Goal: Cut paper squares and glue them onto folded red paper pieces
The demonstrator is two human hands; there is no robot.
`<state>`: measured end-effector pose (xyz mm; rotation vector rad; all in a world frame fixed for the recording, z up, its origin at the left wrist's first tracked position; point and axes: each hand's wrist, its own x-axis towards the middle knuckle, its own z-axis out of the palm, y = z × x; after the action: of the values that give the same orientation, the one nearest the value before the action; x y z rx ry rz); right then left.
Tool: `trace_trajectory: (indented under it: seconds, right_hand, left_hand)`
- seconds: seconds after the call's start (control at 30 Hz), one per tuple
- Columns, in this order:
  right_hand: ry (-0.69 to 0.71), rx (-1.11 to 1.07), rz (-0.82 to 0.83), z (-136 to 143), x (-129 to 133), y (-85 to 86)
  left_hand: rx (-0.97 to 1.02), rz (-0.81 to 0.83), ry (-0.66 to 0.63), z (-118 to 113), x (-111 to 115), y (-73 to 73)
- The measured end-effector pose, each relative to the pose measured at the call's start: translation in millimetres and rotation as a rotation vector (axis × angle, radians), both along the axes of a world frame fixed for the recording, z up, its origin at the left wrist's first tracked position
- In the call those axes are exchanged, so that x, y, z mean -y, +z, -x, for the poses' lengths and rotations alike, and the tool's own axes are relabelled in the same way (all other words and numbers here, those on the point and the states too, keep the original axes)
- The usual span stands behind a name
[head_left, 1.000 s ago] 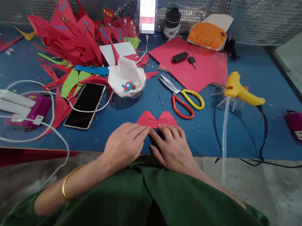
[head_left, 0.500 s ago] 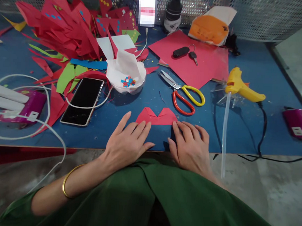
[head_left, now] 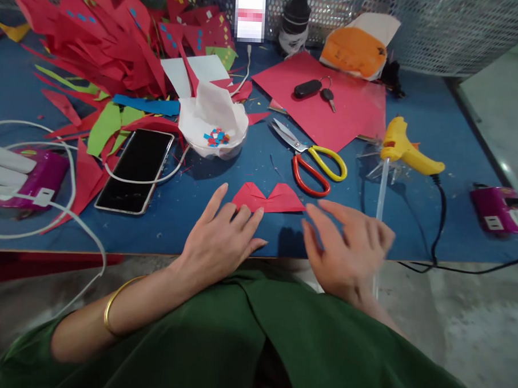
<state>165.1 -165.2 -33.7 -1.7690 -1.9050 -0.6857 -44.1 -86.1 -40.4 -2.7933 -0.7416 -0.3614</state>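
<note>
A folded piece of red paper (head_left: 270, 201) with a V-shaped notch in its top edge lies flat near the front of the blue table. My left hand (head_left: 223, 235) rests on its left end, fingers spread and pressing it down. My right hand (head_left: 346, 243) is just off the paper's right end, raised a little, holding nothing, its fingers apart and slightly blurred. Beyond the paper lie scissors (head_left: 299, 146) with one red and one yellow handle, blades apart. Off to the right is a yellow glue gun (head_left: 409, 152) with a clear glue stick (head_left: 383, 191) sticking out.
A white bowl (head_left: 213, 149) holds tiny coloured paper bits. A phone (head_left: 135, 168), a white cable and red and green scraps lie left. Keys (head_left: 327, 97) sit on red sheets (head_left: 348, 120) at the back. Purple boxes (head_left: 501, 210) stand at both sides.
My right hand has lifted off the red paper and moved to the right. My left hand stays on the paper. The view has shifted slightly.
</note>
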Motion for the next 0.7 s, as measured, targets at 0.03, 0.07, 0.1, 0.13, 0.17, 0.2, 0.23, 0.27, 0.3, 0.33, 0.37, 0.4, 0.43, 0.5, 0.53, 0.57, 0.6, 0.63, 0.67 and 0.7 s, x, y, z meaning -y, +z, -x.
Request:
trace_trajectory:
  seconds: [0.03,0.07,0.1,0.13,0.17,0.2,0.23,0.27,0.3,0.33,0.37,0.4,0.43,0.5,0.53,0.57,0.6,0.63,0.67,0.7]
  right_hand:
    - [0.064,-0.017,0.046,3.4,-6.3,-1.3]
    - [0.124,-0.039,0.101,6.7,-12.9,-3.6]
    - [0.172,-0.057,0.145,9.7,-19.2,-6.6]
    - [0.207,-0.068,0.178,11.9,-24.8,-9.8]
    - [0.232,-0.068,0.195,13.5,-29.4,-12.9]
    - [0.252,-0.058,0.200,14.5,-32.9,-15.6]
    - [0.271,-0.043,0.198,14.9,-35.3,-17.6]
    - [0.286,-0.027,0.191,14.9,-36.7,-18.9]
    - [0.297,-0.014,0.184,14.8,-37.5,-19.6]
    - [0.303,-0.005,0.178,14.6,-37.7,-19.9]
    - [0.307,-0.004,0.181,14.5,-37.5,-20.0]
    - [0.307,-0.011,0.192,14.4,-37.3,-20.0]
    - [0.307,-0.021,0.209,14.4,-36.9,-20.1]
    - [0.304,-0.043,0.235,14.4,-36.3,-20.6]
    - [0.302,-0.048,0.244,14.4,-36.2,-20.9]
    - [0.299,-0.048,0.247,14.2,-36.2,-21.0]
    - [0.294,-0.047,0.248,14.1,-36.2,-21.0]
    - [0.291,-0.048,0.249,14.1,-36.4,-20.7]
    - [0.289,-0.054,0.249,14.3,-36.6,-20.2]
    - [0.288,-0.067,0.251,14.6,-36.9,-19.5]
  left_hand:
    - [0.016,-0.004,0.006,-0.3,-2.5,-0.1]
    - [0.036,-0.007,0.015,-0.5,-5.4,-0.4]
    - [0.062,-0.006,0.025,-0.5,-8.5,-0.8]
    - [0.090,-0.001,0.033,-0.4,-11.6,-1.4]
    - [0.119,0.009,0.038,-0.3,-14.6,-2.0]
    - [0.147,0.024,0.040,-0.2,-17.3,-2.7]
    - [0.173,0.038,0.038,-0.1,-19.6,-3.2]
    - [0.196,0.049,0.034,-0.1,-21.3,-3.6]
    - [0.211,0.056,0.031,-0.3,-22.5,-3.6]
    - [0.217,0.063,0.030,-0.6,-23.3,-3.3]
    - [0.218,0.067,0.031,-0.9,-23.6,-2.6]
    - [0.211,0.072,0.034,-1.2,-23.6,-1.5]
    - [0.198,0.081,0.038,-1.5,-23.4,-0.2]
    - [0.171,0.099,0.038,-1.9,-22.9,2.1]
    - [0.162,0.106,0.035,-2.1,-22.8,2.8]
    - [0.152,0.110,0.030,-2.2,-22.9,2.9]
    - [0.147,0.108,0.023,-2.3,-23.1,2.4]
    - [0.148,0.099,0.016,-2.5,-23.5,1.5]
    - [0.149,0.090,0.013,-2.9,-24.0,0.2]
    - [0.150,0.082,0.011,-3.5,-24.6,-1.1]
